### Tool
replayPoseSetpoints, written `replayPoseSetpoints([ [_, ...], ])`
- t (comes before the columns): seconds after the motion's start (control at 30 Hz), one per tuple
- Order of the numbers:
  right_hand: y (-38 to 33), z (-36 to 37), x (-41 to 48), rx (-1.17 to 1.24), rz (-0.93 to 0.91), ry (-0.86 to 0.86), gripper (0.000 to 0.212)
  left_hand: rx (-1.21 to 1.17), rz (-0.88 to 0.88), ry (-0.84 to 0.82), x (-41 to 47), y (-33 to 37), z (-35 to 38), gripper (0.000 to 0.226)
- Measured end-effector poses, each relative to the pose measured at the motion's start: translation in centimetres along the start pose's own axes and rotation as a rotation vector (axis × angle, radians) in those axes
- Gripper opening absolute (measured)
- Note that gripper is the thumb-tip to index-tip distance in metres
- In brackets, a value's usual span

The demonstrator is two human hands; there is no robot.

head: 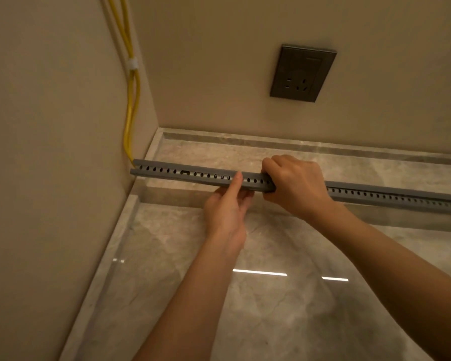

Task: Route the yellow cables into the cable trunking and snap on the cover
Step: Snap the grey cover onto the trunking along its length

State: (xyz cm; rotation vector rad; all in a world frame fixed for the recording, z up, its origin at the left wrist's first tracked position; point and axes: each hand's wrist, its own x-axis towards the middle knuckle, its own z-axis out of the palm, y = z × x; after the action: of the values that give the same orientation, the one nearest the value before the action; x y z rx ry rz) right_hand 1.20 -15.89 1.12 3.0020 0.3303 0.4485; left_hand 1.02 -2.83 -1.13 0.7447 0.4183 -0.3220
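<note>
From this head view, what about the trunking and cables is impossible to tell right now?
- Cables inside the trunking: hidden by its wall.
- Yellow cables' top: cut off by frame edge.
- Trunking's right end: cut off.
- Right hand's grip: fingers wrap behind.

Both bare forearms reaching forward from the near edge, converging toward the middle. Left hand [225, 204] palm-down, thumb raised and pressing upward, fingers curled underneath. Right hand [294, 185] just beside it, curled into a closed, knuckles-up grip, wrist bent slightly leftward.
</note>
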Motion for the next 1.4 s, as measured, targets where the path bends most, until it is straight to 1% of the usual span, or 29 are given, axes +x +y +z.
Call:
replayPoseSetpoints([
  [0.07, -0.3, 0.0, -0.2, -0.033, -0.017, 0.027, 0.024, -0.011, -0.001, -0.016, 0.4, 0.1, -0.1, 0.024],
  [0.13, -0.4, 0.0, -0.1, -0.047, -0.051, 0.024, 0.034, -0.005, -0.005, -0.040, 0.7, 0.2, -0.4, 0.029],
  [0.2, -0.1, -0.3, 0.4, -0.014, -0.100, -0.050, 0.045, -0.001, 0.003, -0.062, 0.8, 0.2, -1.0, 0.032],
  [0.27, 0.5, -0.9, 1.1, 0.121, -0.112, -0.149, 0.051, 0.004, 0.021, -0.086, 0.9, 0.0, -1.5, 0.029],
  [0.37, 1.5, -1.3, 1.8, 0.389, -0.066, -0.217, 0.046, 0.019, 0.082, -0.143, 1.2, -0.3, -2.0, 0.012],
  [0.43, 1.8, -1.0, 2.0, 0.487, -0.053, -0.224, 0.042, 0.034, 0.136, -0.165, 1.4, -0.5, -2.1, 0.007],
  [0.5, 2.0, -0.6, 2.2, 0.533, -0.041, -0.246, 0.038, 0.050, 0.169, -0.169, 1.5, -0.7, -2.3, 0.008],
  [0.6, 2.1, 0.1, 2.6, 0.591, -0.023, -0.318, 0.032, 0.068, 0.190, -0.161, 1.8, -1.2, -2.7, 0.013],
  [0.7, 2.1, 0.7, 2.8, 0.598, -0.051, -0.346, 0.036, 0.081, 0.218, -0.177, 1.9, -1.5, -3.0, 0.013],
  [0.8, 2.1, 0.8, 3.3, 0.564, -0.073, -0.378, 0.034, 0.124, 0.249, -0.166, 2.0, -1.8, -3.2, 0.024],
  [0.87, 2.3, 0.5, 3.8, 0.615, -0.050, -0.451, 0.030, 0.142, 0.259, -0.154, 2.0, -2.0, -3.3, 0.030],
  [0.93, 2.5, 0.3, 4.2, 0.670, -0.032, -0.532, 0.029, 0.155, 0.266, -0.162, 2.0, -2.0, -3.5, 0.030],
  [1.03, 2.7, 0.0, 4.6, 0.715, -0.043, -0.607, 0.034, 0.159, 0.266, -0.172, 2.0, -2.0, -3.6, 0.027],
  [1.13, 2.8, -0.1, 4.7, 0.751, -0.045, -0.629, 0.040, 0.162, 0.260, -0.170, 2.1, -2.0, -3.8, 0.027],
  [1.3, 2.8, 0.0, 4.6, 0.790, -0.039, -0.649, 0.041, 0.186, 0.267, -0.158, 2.1, -2.2, -3.8, 0.024],
  [1.4, 2.7, -0.2, 4.2, 0.806, -0.016, -0.612, 0.041, 0.206, 0.272, -0.160, 2.0, -2.1, -3.8, 0.025],
])
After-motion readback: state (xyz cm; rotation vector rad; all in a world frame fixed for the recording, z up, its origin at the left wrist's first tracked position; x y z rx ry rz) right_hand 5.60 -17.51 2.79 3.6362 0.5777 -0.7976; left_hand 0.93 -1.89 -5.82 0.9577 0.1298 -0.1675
